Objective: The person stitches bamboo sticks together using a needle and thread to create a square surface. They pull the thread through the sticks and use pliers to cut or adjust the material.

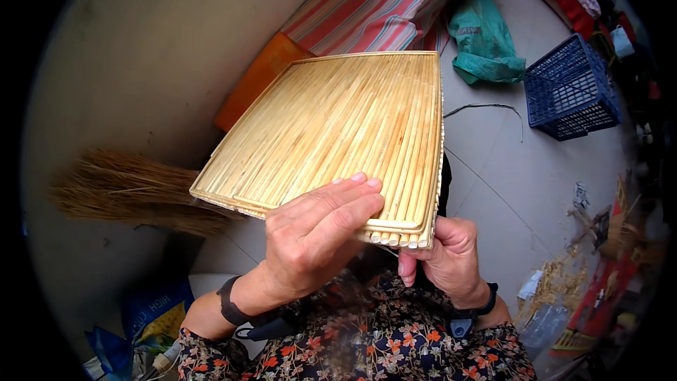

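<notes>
A flat, four-sided panel of pale yellow reed stalks is held up in front of me, tilted, with thin stalks framing its edges. My left hand reaches over its near edge, with fingers together and pressed on the top face. At the near right corner, where several cut stalk ends stick out, my right hand grips the panel from the side and below. Part of the right fingers is hidden behind that corner. A dark strap is around each wrist.
A bundle of dry straw lies at the left by the wall. Beyond the panel are an orange board and a striped cloth. A green bag and a blue plastic crate stand far right. Straw scraps lie near right.
</notes>
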Motion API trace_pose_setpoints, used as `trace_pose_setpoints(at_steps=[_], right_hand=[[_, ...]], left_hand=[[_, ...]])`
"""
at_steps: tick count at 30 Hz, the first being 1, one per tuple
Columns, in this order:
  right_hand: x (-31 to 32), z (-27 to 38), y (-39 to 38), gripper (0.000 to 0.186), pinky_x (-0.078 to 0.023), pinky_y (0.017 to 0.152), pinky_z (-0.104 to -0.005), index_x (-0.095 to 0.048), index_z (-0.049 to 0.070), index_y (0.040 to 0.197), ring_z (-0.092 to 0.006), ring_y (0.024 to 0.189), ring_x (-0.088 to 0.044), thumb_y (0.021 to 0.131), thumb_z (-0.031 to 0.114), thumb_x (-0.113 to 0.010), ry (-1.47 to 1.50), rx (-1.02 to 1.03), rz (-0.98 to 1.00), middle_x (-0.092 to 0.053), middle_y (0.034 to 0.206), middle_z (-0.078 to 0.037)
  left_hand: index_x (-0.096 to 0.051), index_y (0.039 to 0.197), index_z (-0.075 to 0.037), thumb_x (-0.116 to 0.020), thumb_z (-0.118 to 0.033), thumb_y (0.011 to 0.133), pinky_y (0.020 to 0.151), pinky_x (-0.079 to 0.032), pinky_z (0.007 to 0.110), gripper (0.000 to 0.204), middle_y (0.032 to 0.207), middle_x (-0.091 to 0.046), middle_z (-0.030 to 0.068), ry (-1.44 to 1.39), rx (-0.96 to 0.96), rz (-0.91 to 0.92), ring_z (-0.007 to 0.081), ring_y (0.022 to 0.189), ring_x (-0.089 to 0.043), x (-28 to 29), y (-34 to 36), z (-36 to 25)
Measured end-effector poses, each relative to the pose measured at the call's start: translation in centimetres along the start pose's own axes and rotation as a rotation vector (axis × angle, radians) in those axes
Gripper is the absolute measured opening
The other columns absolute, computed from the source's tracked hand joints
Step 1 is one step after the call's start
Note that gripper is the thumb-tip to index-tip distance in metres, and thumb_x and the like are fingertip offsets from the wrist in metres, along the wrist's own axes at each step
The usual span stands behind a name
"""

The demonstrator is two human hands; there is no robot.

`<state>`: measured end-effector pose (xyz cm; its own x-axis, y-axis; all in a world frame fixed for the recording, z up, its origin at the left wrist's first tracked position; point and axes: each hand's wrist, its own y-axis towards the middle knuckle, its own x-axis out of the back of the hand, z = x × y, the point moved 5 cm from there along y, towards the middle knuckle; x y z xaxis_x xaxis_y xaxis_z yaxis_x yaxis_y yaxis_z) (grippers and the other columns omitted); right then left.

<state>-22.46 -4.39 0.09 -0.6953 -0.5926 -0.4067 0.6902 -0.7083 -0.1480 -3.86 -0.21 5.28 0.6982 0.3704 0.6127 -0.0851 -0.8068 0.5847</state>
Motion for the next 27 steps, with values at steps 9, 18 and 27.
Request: trace_pose_setpoints(at_steps=[9, 18, 27], right_hand=[[0.6, -1.7, -1.5, 0.030, -0.054, 0.053, -0.0277, -0.072, -0.007, 0.111, -0.0142, 0.059, -0.064, 0.105, 0.022, -0.068, 0.096, -0.024, 0.005, -0.070, 0.074, -0.011], [1.9, -4.2, -2.4, 0.035, -0.040, 0.048, -0.0236, -0.073, -0.005, 0.116, -0.0059, 0.052, -0.049, 0.107, 0.028, -0.065, 0.044, 0.094, 0.029, -0.061, 0.065, -0.002], [2.5, -5.0, -2.6, 0.035, -0.040, 0.048, -0.0238, -0.073, -0.003, 0.116, -0.0049, 0.052, -0.048, 0.108, 0.029, -0.063, -0.015, 0.169, 0.031, -0.060, 0.065, 0.000]], left_hand=[[-0.074, 0.110, 0.000, -0.085, -0.004, 0.072, 0.093, -0.063, 0.042, 0.040, 0.111, -0.079, 0.0171, -0.009, -0.044, 0.042, 0.0326, 0.106, -0.077, -0.4, -0.7, -0.6], [-0.075, 0.113, -0.002, -0.084, -0.005, 0.075, 0.094, -0.063, 0.042, 0.039, 0.112, -0.079, 0.0155, 0.014, -0.087, 0.093, 0.0315, 0.107, -0.077, -1.5, -1.9, -1.0], [-0.075, 0.115, -0.003, -0.085, -0.008, 0.077, 0.097, -0.062, 0.043, 0.040, 0.114, -0.078, 0.0149, 0.081, -0.123, 0.091, 0.0309, 0.110, -0.076, -2.3, -2.6, -1.2]])
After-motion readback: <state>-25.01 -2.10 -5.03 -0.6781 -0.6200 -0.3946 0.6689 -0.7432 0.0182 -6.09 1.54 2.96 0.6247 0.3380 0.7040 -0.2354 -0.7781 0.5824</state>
